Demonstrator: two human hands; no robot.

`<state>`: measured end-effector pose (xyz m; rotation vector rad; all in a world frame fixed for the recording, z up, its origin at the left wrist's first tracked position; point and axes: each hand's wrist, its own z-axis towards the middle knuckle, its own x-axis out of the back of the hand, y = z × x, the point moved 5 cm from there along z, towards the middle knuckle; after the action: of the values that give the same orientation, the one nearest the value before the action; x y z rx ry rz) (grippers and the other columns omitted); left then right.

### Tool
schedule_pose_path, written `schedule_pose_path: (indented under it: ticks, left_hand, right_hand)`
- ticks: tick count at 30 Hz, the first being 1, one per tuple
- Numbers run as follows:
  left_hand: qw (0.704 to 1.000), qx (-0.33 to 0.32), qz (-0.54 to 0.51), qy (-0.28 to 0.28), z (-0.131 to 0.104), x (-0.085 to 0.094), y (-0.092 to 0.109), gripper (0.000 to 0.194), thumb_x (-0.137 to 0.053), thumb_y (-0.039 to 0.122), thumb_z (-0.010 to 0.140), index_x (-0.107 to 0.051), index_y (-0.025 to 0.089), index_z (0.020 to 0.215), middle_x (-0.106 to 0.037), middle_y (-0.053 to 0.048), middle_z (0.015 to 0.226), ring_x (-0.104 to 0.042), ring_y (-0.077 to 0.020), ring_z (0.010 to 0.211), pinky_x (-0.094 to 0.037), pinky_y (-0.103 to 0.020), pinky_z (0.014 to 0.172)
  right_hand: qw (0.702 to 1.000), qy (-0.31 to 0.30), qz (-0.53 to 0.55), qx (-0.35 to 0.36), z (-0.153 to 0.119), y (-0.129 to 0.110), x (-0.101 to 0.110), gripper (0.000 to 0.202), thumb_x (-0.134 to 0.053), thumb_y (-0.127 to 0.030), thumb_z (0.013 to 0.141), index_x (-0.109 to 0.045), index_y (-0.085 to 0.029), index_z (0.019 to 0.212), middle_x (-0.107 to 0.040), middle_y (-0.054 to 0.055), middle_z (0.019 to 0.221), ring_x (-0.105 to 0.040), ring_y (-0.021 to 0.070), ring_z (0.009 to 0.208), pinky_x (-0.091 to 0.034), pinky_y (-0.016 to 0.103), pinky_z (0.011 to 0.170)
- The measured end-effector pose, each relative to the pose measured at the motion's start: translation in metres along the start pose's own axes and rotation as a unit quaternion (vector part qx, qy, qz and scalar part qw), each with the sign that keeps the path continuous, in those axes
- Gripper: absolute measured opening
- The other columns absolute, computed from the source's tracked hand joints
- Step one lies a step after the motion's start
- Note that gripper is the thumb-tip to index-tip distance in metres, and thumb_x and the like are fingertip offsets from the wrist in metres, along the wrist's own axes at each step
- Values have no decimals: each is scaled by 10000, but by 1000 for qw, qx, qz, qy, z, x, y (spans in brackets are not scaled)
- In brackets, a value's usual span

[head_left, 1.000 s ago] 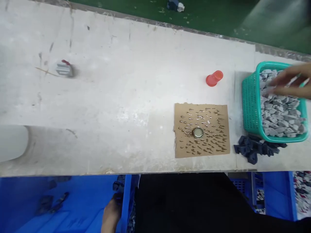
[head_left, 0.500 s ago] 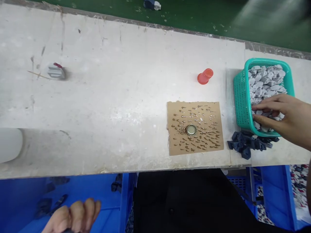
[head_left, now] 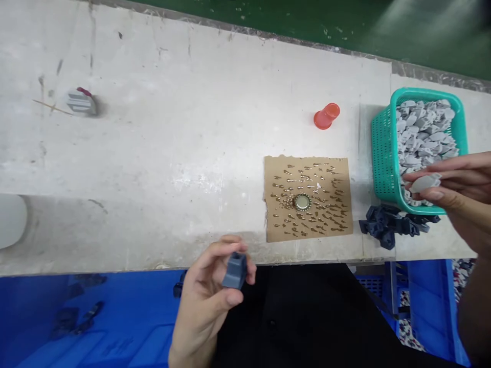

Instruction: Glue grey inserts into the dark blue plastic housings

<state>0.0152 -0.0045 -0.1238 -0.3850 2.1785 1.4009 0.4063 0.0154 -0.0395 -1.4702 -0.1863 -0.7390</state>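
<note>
My left hand (head_left: 209, 286) is closed round a dark blue plastic piece (head_left: 235, 271) just past the table's front edge. Over the near right corner of the green basket (head_left: 384, 153), my right hand (head_left: 456, 191) pinches a small light grey piece (head_left: 426, 182). Many similar grey pieces (head_left: 425, 128) fill the basket. Several dark blue pieces (head_left: 385, 225) lie in a heap before it. A brown cardboard sheet (head_left: 284, 225) with drops of glossy liquid lies left of the basket, and a bottle cap (head_left: 302, 202) rests on it.
A red cup-like object (head_left: 326, 116) stands behind the cardboard. At the far left are a grey part with a dark red piece (head_left: 81, 101), a thin stick (head_left: 51, 107) and a white object (head_left: 11, 220). Blue bins (head_left: 126, 306) sit below the table's front edge.
My left hand has risen and moved right from the blue bin, bringing the dark blue piece into clear view. My right hand has lifted out of the grey pieces, now with one between its fingers.
</note>
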Motion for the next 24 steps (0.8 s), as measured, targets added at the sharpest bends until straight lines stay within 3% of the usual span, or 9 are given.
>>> schedule_pose_path:
  ticks: [5,7,10,13,16,20,24]
  left_hand:
    - [996,13,-43,-79,14,-37,-6,470,-889,180,774,-784,334,1206,-740,-12,1046,-714,-107,893,-606,-142,770]
    - [995,10,-58,-82,17,-44,-9,497,-867,121,786,-772,356,1214,-779,-7,1057,-721,-106,942,-600,-145,828]
    - [993,2,-79,-82,17,-50,-13,338,-783,118,874,-792,327,1140,-777,-21,1185,-737,-98,971,-602,-144,843]
    - [993,1,-85,-78,16,-52,-18,301,-821,211,861,-798,271,1155,-670,-67,1365,-746,-97,873,-627,-152,740]
    - [994,2,-84,-67,16,-51,-20,355,-898,157,756,-815,247,1089,-682,-59,1233,-741,-101,767,-631,-156,634]
    - [994,12,-100,-35,16,-50,-19,254,-824,88,822,-788,219,1037,-748,-8,918,-749,-103,729,-634,-141,620]
    - [993,18,-117,-9,14,-48,-20,267,-831,61,806,-770,207,1021,-780,-2,944,-782,-126,822,-663,-167,689]
  right_hand:
    - [997,-74,38,2,-15,-34,-43,275,-889,-254,740,-816,-286,1003,-790,14,1010,-769,176,858,-654,195,660]
    - [993,-116,26,8,-18,-42,-57,263,-850,-233,790,-813,-299,1043,-790,22,1032,-775,200,835,-671,228,645]
    - [986,-164,38,12,-21,-49,-75,312,-810,-234,832,-784,-286,1139,-791,33,969,-774,252,761,-690,298,614]
    - [987,-153,-15,46,-23,-53,-84,265,-852,-292,799,-784,-286,1055,-792,9,975,-763,206,718,-668,239,587]
    - [974,-131,-142,118,-26,-52,-87,147,-838,-356,833,-798,-361,975,-782,-55,1023,-760,139,876,-625,217,649]
    - [923,-179,-222,258,-30,-51,-97,389,-789,-245,883,-740,-461,1202,-754,-106,1187,-744,117,1017,-613,291,872]
    - [920,-185,-218,268,-31,-48,-109,561,-805,-177,858,-676,-465,1322,-757,-118,1187,-737,94,1034,-589,257,858]
